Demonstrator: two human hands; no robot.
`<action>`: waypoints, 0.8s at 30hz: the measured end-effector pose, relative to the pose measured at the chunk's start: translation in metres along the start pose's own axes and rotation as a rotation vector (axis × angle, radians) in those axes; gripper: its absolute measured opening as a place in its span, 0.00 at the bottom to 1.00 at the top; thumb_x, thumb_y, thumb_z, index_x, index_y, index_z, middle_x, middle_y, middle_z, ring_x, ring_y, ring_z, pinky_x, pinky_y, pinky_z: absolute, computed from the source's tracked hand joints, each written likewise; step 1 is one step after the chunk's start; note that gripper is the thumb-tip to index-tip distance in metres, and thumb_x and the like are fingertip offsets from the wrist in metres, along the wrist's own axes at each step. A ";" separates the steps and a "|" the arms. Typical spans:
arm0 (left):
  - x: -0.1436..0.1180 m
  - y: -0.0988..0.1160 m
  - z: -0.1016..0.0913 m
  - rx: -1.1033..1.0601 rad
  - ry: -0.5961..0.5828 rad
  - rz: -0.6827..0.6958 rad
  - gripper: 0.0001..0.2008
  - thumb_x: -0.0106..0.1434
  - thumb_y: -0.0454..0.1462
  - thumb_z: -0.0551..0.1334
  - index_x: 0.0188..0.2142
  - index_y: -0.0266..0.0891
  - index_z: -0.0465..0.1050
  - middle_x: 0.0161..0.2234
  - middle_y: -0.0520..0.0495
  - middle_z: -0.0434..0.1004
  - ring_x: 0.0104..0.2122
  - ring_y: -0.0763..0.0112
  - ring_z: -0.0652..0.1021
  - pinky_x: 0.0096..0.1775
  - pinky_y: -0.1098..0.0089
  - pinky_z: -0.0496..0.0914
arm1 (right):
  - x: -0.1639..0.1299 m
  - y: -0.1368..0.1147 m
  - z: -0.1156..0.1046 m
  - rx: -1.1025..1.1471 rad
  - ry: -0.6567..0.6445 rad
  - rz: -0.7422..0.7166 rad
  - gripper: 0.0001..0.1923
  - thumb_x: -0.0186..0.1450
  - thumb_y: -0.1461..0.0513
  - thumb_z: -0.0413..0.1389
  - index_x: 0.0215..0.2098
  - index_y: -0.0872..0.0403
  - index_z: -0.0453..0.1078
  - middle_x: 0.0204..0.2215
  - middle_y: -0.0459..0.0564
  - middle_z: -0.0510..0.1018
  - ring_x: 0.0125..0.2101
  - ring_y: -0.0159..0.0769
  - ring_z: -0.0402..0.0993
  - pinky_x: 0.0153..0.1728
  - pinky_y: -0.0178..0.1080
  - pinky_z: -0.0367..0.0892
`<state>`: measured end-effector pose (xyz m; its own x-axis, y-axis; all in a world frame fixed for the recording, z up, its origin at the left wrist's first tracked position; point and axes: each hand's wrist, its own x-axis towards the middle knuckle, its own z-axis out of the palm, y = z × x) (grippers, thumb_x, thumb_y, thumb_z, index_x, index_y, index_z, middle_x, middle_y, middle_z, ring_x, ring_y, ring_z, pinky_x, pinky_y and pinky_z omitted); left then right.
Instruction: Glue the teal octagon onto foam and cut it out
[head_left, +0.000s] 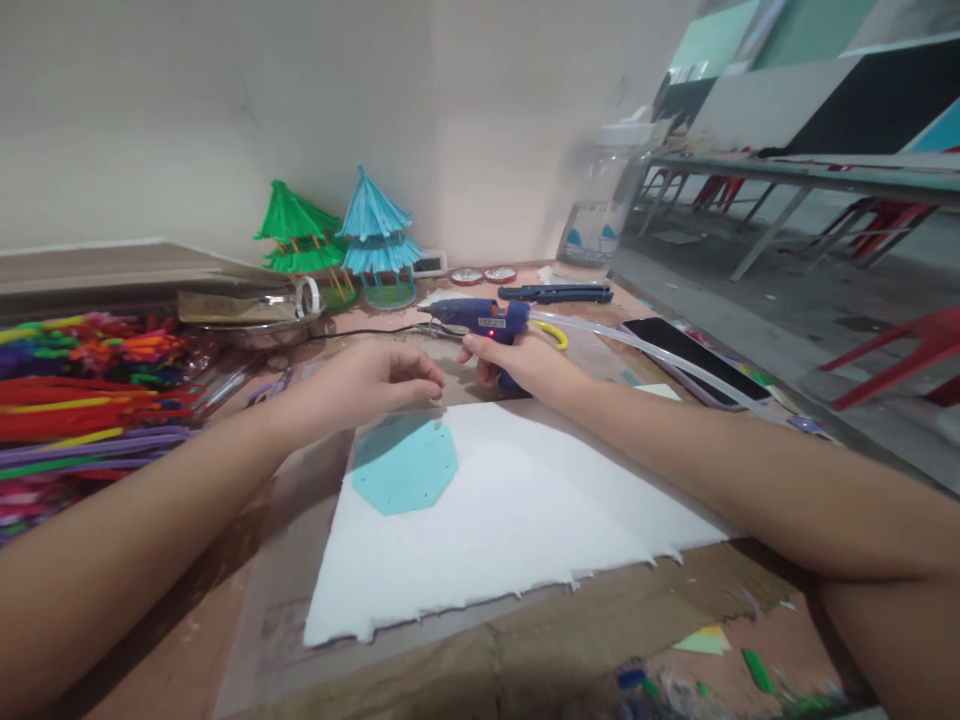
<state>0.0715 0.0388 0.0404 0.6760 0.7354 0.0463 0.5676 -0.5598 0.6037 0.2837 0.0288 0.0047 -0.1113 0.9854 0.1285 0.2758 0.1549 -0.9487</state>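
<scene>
The worktable [225,640] fills the view, and on it lies a large white foam sheet [510,520] with a ragged near edge. At the sheet's 10 o'clock corner sits a teal octagonal cutout [405,465], flat on the white. At 9 o'clock from the sheet a heap of pipe cleaners [75,390] in many colours is piled at the table's edge. At 12 o'clock, against the wall, stand two small model pavilions, one green [296,235] and one blue [379,240]. A dark phone [694,360] lies at 2 o'clock.

The blue glue gun [480,318] is just beyond the sheet's far edge, nozzle pointing to 9 o'clock, a clear glue stick [645,350] trailing out behind toward 3 o'clock. A red light shows on its body, so it is probably hot; a drip on the table or a touch of the nozzle by the nearby fingers looks like the main risk, and the cord running off at 10 o'clock could snag.

The right hand [525,365] reaches forward, forearm low over the sheet, fingers wrapped round the gun's handle. The left hand [367,385] hovers above the cutout's far edge, fingertips pinched together; whether they hold anything I cannot tell.
</scene>
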 end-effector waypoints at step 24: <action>0.001 -0.023 -0.016 -0.156 0.229 -0.081 0.12 0.58 0.45 0.65 0.33 0.38 0.76 0.32 0.47 0.82 0.32 0.67 0.80 0.37 0.67 0.73 | 0.004 0.012 0.000 -0.034 -0.037 -0.042 0.13 0.66 0.55 0.59 0.30 0.56 0.77 0.17 0.43 0.74 0.20 0.29 0.70 0.25 0.33 0.67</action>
<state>0.0515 0.0589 0.0390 0.4974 0.8525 0.1608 0.5244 -0.4431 0.7271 0.2865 0.0344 -0.0062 -0.1586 0.9748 0.1566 0.3028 0.1990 -0.9321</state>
